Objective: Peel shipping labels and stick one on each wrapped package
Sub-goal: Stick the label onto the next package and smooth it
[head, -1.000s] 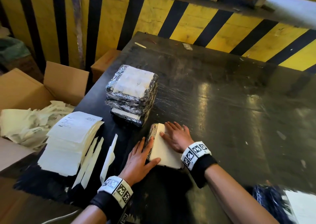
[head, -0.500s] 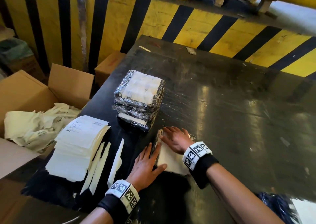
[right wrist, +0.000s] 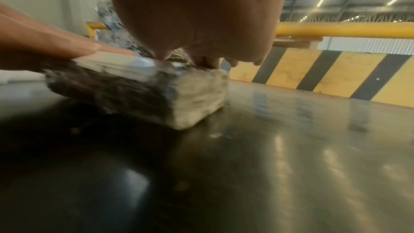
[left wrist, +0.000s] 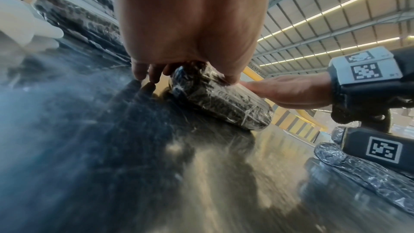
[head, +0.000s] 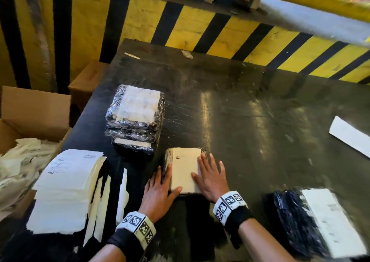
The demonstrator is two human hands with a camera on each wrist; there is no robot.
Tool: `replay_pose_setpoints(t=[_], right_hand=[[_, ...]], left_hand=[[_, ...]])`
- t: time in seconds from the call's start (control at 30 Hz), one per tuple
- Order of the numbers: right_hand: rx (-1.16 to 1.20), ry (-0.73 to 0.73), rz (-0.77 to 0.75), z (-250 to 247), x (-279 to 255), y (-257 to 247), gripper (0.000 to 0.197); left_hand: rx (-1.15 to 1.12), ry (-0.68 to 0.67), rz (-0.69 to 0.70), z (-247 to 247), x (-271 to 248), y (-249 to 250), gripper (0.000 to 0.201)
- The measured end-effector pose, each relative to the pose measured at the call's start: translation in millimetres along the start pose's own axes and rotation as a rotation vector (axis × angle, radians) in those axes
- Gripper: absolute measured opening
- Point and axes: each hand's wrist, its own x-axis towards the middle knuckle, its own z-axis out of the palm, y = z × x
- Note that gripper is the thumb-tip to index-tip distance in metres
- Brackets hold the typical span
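Two hands are lying flat on one wrapped package near the front edge of the black table, and everything else sits around that package. Far to its left, a cardboard box is holding crumpled backing papers. Nearer, still left of the package, a stack of label sheets is resting on the table with narrow peeled strips just beside it. Just beyond the package, to its left, a pile of labelled packages is sitting. The left hand is pressing along the package's left side, fingers straight, thumb laid across the near corner of the white shipping label that is covering the top. The right hand is pressing on the label's right edge with fingers spread and straight. Right of the package, another labelled package is lying at the table's near corner, and farther off a white strip is resting.
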Motion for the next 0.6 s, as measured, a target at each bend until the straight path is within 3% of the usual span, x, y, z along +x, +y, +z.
replay_pose_setpoints(t=[0.17, 0.27, 0.4, 0.6], right_hand=[[0.001, 0.036, -0.072, 15.5, -26.5, -39.4, 0.085], [0.058, 0.060, -0.047, 24.6, -43.9, -33.4, 0.069], [0.054, 0.095, 0.064, 28.2, -54.1, -9.4, 0.066], [0.110, 0.171, 0.039, 33.5, -52.7, -41.2, 0.063]], left_hand=[[0.045, 0.012, 0.025, 4.5, 1.9, -3.3, 0.101], [0.024, 0.031, 0.041, 4.7, 2.7, -4.1, 0.082], [0.025, 0.057, 0.060, 4.0, 0.6, -3.9, 0.079], [0.023, 0.069, 0.064, 5.2, 0.1, -1.8, 0.078]])
